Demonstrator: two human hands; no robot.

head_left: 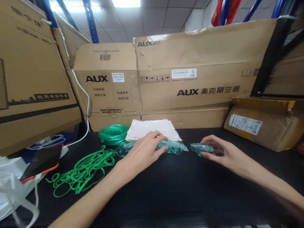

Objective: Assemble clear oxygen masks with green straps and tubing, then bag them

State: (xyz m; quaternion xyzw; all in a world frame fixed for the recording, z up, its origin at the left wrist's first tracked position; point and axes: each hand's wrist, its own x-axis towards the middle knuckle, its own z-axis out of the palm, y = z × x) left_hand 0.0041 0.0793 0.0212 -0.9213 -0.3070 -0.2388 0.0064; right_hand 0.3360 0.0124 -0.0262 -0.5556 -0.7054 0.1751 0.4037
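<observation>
A row of clear green plastic pieces [174, 147] with rounded, cup-like shapes lies across the middle of the black table. My left hand [148, 147] rests over this row, fingers curled and thumb against its near side; part of the row is hidden beneath the hand. To the right, my right hand [217, 150] pinches a similar clear green plastic piece [199, 148] between thumb and fingers, just apart from the row's end. Behind the row lies a stack of white sheets [153, 128]. I cannot make out exactly what the green pieces are.
A coil of green tubing [113, 133] and a tangle of green cord [83, 171] lie to the left. Further left are a phone [44, 161] with an orange edge and white cables [88, 107]. Cardboard panels [161, 91] wall the back; a taped carton [263, 123] stands right.
</observation>
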